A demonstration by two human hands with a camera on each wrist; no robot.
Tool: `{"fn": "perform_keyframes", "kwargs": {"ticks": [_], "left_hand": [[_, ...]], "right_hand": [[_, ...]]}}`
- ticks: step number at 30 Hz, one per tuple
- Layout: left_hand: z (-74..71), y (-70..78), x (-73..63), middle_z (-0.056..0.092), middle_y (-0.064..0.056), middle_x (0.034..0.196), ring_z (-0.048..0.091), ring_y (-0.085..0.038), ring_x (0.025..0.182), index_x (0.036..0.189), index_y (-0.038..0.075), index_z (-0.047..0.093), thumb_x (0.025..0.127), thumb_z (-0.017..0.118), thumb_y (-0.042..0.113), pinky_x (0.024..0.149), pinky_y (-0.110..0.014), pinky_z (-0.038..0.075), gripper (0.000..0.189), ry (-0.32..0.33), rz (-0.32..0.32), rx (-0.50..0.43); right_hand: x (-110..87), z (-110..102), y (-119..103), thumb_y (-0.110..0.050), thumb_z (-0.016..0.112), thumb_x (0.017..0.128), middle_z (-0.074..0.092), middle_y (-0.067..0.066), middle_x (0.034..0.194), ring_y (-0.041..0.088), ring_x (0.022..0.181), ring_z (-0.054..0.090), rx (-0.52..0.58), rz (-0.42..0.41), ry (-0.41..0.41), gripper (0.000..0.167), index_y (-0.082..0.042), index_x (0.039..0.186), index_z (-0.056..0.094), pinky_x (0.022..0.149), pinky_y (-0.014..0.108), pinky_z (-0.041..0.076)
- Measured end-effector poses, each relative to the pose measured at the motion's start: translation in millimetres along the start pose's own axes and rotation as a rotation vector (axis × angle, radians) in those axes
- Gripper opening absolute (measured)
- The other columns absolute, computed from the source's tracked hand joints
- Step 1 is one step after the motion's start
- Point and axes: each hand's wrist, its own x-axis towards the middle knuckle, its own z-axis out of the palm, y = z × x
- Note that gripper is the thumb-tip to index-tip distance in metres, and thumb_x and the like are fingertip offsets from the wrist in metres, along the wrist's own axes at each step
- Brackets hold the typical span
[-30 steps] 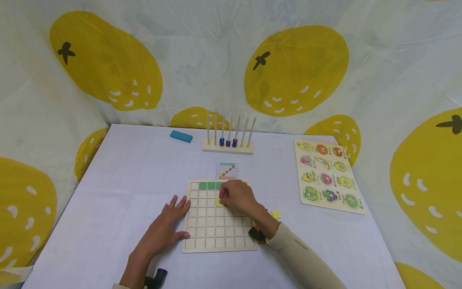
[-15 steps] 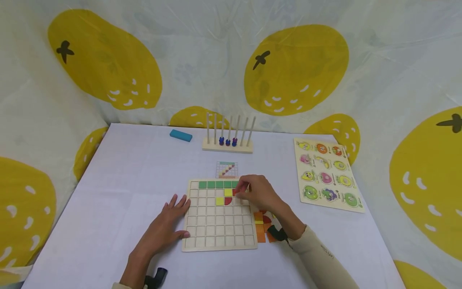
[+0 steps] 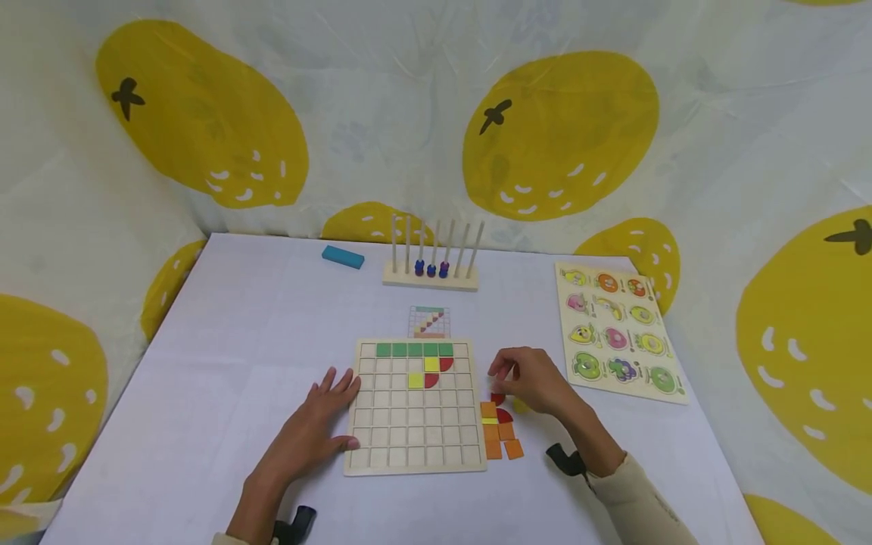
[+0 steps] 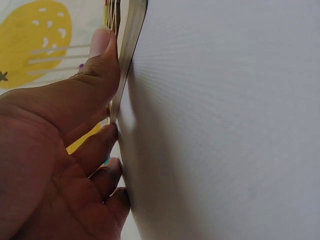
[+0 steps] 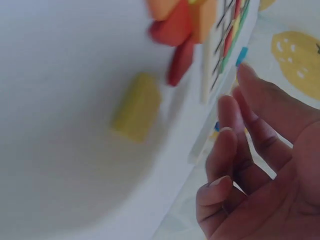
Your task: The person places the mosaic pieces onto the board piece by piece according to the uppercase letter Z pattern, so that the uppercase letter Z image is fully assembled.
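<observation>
In the head view, the left hand (image 3: 320, 420) reaches forward with its fingers spread, thumb and fingertips against the left side of the grid board (image 3: 391, 437), which lies on the white table (image 3: 225, 363) between the two hands. The right hand (image 3: 534, 378) arches over the loose pieces just beyond the board's right side, fingers bent downward. The board has seven rows of seven cells; in it sit five green squares (image 3: 415, 350), two yellow squares (image 3: 432, 365) and two red quarter-rounds (image 3: 446, 365). Beside it lie at least four orange squares (image 3: 514, 449) (some overlap, so I cannot give an exact number), two loose red pieces (image 3: 504, 415) and a yellow piece (image 3: 521, 406) partly behind the right hand. One pattern card (image 3: 429, 322) lies beyond the board.

In the left wrist view, the thumb and fingertips touch the board's edge, the hand clamped on nothing.

In the right wrist view, the right hand is bent loosely, thumb and fingers apart and holding nothing, while the single yellow piece, blurred, lies apart from the red ones.
</observation>
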Motion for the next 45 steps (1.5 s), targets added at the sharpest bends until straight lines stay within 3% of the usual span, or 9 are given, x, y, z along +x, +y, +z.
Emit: {"fn": "perform_keyframes", "kwargs": {"ticks": [5,11,17,23,34,45], "left_hand": [[-0.7,1.7,-0.4,0.033,-0.009,0.172,0.017,-0.039,0.166,0.163,0.009,0.042,0.075,0.095,0.027,0.133,-0.059,0.022,0.104,-0.008,-0.009,-0.003],[-1.6,2.5,-0.9,0.033,-0.009,0.172,0.016,-0.038,0.166,0.163,0.01,0.042,0.076,0.095,0.027,0.134,-0.059,0.021,0.104,-0.012,-0.012,-0.01],[-1.0,1.3,-1.5,0.033,-0.009,0.172,0.016,-0.038,0.166,0.163,0.01,0.042,0.076,0.095,0.029,0.133,-0.06,0.021,0.104,-0.01,-0.01,-0.006],[-1.1,2.5,-1.5,0.034,-0.01,0.172,0.017,-0.039,0.165,0.163,0.009,0.042,0.075,0.095,0.027,0.133,-0.06,0.022,0.104,-0.003,-0.009,-0.003],[-1.2,2.9,-1.5,0.034,-0.011,0.171,0.018,-0.04,0.165,0.162,0.007,0.043,0.075,0.095,0.025,0.133,-0.061,0.022,0.103,-0.003,-0.007,-0.002],[-0.2,1.6,-1.3,0.034,-0.01,0.171,0.017,-0.039,0.165,0.163,0.009,0.042,0.076,0.094,0.027,0.133,-0.06,0.022,0.103,0.002,-0.002,-0.013]], "right_hand": [[-4.7,1.6,11.2,-0.018,0.091,0.084,0.065,-0.003,0.084,0.018,0.081,0.055,-0.021,0.068,-0.037,0.019,-0.018,0.094,0.076,0.069,0.028,0.049],[-4.1,7.7,18.8,-0.016,0.091,0.084,0.064,-0.003,0.079,0.017,0.078,0.055,-0.023,0.073,-0.049,0.017,-0.019,0.089,0.075,0.068,0.028,0.047],[0.4,10.0,19.2,-0.016,0.086,0.089,0.063,-0.003,0.079,0.017,0.079,0.056,-0.043,0.068,0.0,0.011,-0.02,0.091,0.076,0.069,0.028,0.048],[3.0,13.4,15.3,-0.023,0.091,0.085,0.063,-0.004,0.082,0.017,0.084,0.056,-0.054,0.077,0.035,0.018,-0.021,0.09,0.074,0.073,0.03,0.046],[5.5,15.3,10.3,-0.017,0.09,0.086,0.062,-0.004,0.077,0.016,0.077,0.055,-0.045,0.031,0.055,0.019,-0.021,0.083,0.071,0.067,0.028,0.046],[8.4,21.0,-4.7,-0.019,0.089,0.087,0.063,-0.004,0.076,0.017,0.077,0.055,0.01,0.019,0.135,0.017,-0.021,0.084,0.073,0.066,0.027,0.045]]}}
